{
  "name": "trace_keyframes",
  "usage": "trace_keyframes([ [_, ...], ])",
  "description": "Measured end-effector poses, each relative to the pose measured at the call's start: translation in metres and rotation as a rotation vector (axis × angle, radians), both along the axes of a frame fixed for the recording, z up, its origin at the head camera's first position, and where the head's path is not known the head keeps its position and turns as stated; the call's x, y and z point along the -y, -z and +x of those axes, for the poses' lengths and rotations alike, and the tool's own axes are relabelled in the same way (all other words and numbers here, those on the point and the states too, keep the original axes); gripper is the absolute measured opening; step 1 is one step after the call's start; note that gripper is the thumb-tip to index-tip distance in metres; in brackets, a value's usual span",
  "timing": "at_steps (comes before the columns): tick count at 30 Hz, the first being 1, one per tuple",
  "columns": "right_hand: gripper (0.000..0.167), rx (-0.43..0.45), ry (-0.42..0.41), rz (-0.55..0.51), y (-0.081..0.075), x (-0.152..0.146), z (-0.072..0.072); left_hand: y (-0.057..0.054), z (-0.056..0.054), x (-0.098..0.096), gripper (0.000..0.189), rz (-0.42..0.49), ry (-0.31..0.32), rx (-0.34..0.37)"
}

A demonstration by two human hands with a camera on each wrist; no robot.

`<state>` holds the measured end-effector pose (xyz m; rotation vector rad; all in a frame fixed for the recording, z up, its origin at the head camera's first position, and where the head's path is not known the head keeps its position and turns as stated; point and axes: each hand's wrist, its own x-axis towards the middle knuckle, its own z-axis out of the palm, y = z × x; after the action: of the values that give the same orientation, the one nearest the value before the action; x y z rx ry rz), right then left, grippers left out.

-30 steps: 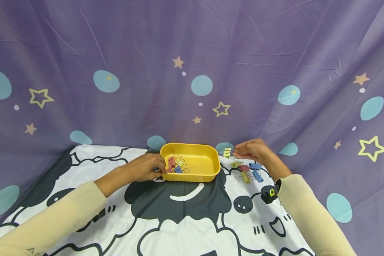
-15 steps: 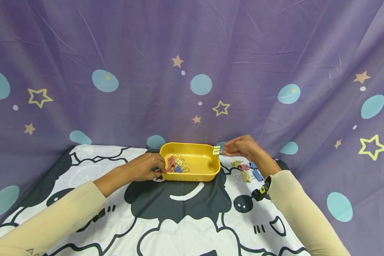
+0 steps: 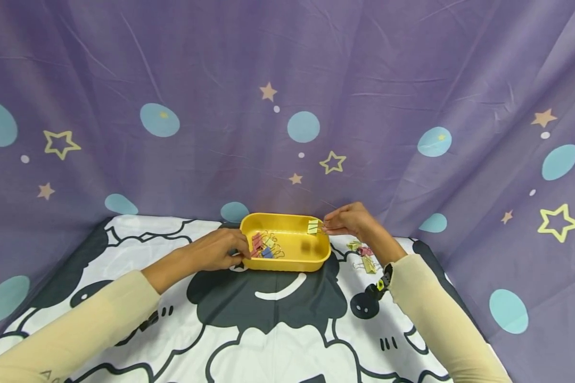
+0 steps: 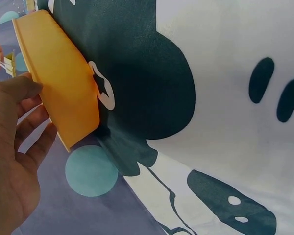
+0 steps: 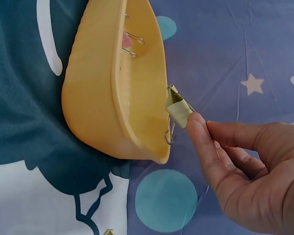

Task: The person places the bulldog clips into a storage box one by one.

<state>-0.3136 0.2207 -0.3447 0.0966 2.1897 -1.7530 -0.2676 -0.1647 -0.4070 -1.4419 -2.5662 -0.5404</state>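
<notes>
Pale yellow metal binder clip with wire handles (image 3: 313, 227): held over the far right end of the yellow rectangular plastic tray (image 3: 287, 265), apart from its floor. Right hand (image 3: 347, 219) pinches it between thumb and fingertips, one wire handle hanging free; the exact contact point is hidden. The fingertip grip probably keeps the clip body exposed beyond the fingers. Left hand (image 3: 222, 250) grips the tray's rim at the near left corner, presumably to steady this light container. Red, yellow and blue binder clips (image 3: 267, 252) lie bunched inside, toward the left end. Right of the tray, loose yellow and red binder clips (image 3: 369, 264) rest on the cloth-covered tabletop (image 3: 278, 354), below the right forearm. Behind: purple patterned curtain (image 3: 220, 106).
</notes>
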Motion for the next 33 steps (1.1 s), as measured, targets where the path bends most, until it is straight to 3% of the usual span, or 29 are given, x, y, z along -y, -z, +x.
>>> trace_keyframes([
  [8,0.040,-0.004,-0.020,0.035,0.006,0.012,0.001,0.001,-0.001,0.000,0.017,0.015,0.033,-0.051],
  [33,0.034,-0.038,-0.064,0.132,0.022,0.047,0.004,-0.001,-0.002,0.002,0.015,0.015,0.064,-0.046],
])
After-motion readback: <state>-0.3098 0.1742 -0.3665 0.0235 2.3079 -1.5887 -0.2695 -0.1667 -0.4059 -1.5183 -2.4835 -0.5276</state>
